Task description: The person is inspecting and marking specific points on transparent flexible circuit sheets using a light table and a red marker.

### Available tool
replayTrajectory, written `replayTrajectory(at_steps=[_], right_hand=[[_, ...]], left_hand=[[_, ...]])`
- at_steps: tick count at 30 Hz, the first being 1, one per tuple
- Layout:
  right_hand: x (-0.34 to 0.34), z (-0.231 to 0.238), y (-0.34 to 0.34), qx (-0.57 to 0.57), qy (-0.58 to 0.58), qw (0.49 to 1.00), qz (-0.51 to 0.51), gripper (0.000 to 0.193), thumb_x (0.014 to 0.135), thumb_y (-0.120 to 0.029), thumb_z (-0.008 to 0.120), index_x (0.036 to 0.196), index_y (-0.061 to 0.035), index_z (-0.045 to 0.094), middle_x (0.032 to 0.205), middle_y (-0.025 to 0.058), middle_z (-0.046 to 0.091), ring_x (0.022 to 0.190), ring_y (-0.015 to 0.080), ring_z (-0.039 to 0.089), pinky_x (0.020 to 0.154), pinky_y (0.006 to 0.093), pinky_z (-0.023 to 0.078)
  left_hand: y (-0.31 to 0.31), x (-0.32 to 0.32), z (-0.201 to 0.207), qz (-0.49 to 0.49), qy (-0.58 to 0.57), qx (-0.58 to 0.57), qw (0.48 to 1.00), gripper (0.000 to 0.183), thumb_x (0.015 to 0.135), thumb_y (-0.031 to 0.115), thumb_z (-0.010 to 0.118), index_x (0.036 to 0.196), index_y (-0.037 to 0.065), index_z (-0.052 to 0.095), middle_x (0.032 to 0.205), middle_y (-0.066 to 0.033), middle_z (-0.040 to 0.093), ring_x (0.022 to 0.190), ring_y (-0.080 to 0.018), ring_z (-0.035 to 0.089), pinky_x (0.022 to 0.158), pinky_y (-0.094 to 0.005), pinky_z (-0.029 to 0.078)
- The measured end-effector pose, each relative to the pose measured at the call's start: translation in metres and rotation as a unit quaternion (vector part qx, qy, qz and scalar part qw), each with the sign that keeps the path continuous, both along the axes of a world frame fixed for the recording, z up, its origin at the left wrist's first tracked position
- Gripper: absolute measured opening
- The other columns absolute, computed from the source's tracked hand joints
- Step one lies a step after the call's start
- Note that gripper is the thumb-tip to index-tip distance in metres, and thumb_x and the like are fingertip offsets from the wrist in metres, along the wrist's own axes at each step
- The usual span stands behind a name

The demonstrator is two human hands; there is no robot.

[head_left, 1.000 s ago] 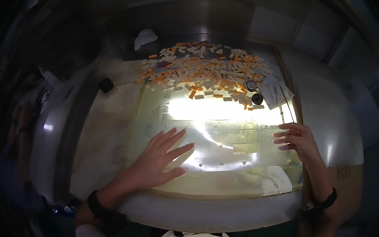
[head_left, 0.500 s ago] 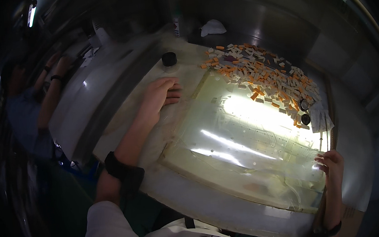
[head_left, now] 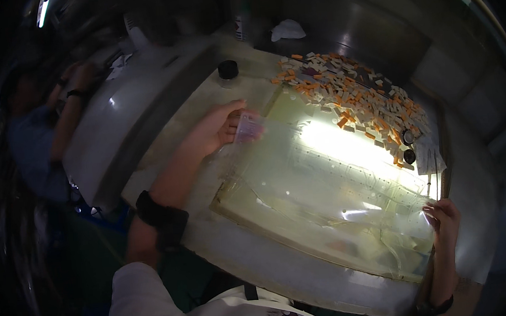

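Note:
A clear plastic sheet (head_left: 349,174) spans the light table, glossy with reflections and marked with rows of small dots. My left hand (head_left: 222,128) is closed at its far left corner, with fingers partly behind the see-through film. At the right edge of the table my right hand (head_left: 444,220) pinches the sheet's other end. Under the film lies the lit glass panel (head_left: 288,229), brightest along a band at its far side. How much of the sheet touches the glass I cannot tell.
Many small orange and white pieces (head_left: 349,100) are heaped beyond the glass. Two small dark round items (head_left: 408,146) and white paper (head_left: 429,157) lie at the right. A black-capped jar (head_left: 228,71) stands far left; a white crumpled cloth (head_left: 288,30) lies behind. Another person (head_left: 37,136) works at the left.
My left hand has turned and closed on the film's corner, which now shows beside its fingers. The reflections on the sheet have shifted. My right hand stays nearly in place.

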State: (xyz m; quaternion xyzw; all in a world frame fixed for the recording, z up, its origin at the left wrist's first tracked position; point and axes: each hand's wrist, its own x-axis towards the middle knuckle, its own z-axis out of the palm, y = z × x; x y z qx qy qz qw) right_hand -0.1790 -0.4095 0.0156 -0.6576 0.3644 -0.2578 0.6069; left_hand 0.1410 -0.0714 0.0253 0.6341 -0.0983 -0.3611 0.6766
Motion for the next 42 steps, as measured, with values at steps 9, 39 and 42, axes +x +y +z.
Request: replayTrajectory(at_steps=[9, 39, 42], right_hand=[[0.0, 0.002, 0.001, 0.01, -0.023, 1.0, -0.009, 0.018, 0.07, 0.006, 0.047, 0.084, -0.0037, 0.052, 0.08, 0.0105, 0.058, 0.071, 0.018, 0.059, 0.054, 0.0221, 0.051], [-0.001, 0.007, -0.002, 0.12, -0.134, 0.984, 0.017, 0.035, 0.076, -0.007, 0.041, 0.109, 0.0027, 0.041, 0.096, 0.0201, 0.054, 0.083, 0.0239, 0.058, 0.064, 0.0261, 0.051], [-0.001, 0.006, -0.004, 0.135, -0.143, 0.98, 0.035, 0.034, 0.076, -0.006, 0.039, 0.109, 0.0037, 0.04, 0.099, 0.021, 0.053, 0.086, 0.0253, 0.057, 0.067, 0.0269, 0.051]], left_hand=[[0.001, 0.0, 0.007, -0.126, 0.13, -0.197, 0.964, 0.058, 0.084, 0.045, 0.028, 0.112, -0.004, 0.04, 0.109, -0.0231, 0.047, 0.097, -0.0351, 0.05, 0.081, -0.0409, 0.041], [-0.002, -0.006, 0.012, -0.053, 0.154, -0.239, 0.957, 0.064, 0.083, 0.049, 0.027, 0.121, -0.002, 0.029, 0.117, -0.0265, 0.037, 0.104, -0.0421, 0.041, 0.085, -0.0466, 0.038], [-0.003, -0.006, 0.013, -0.047, 0.147, -0.231, 0.961, 0.064, 0.083, 0.048, 0.026, 0.122, -0.002, 0.027, 0.117, -0.0268, 0.037, 0.103, -0.0429, 0.041, 0.084, -0.047, 0.038]])
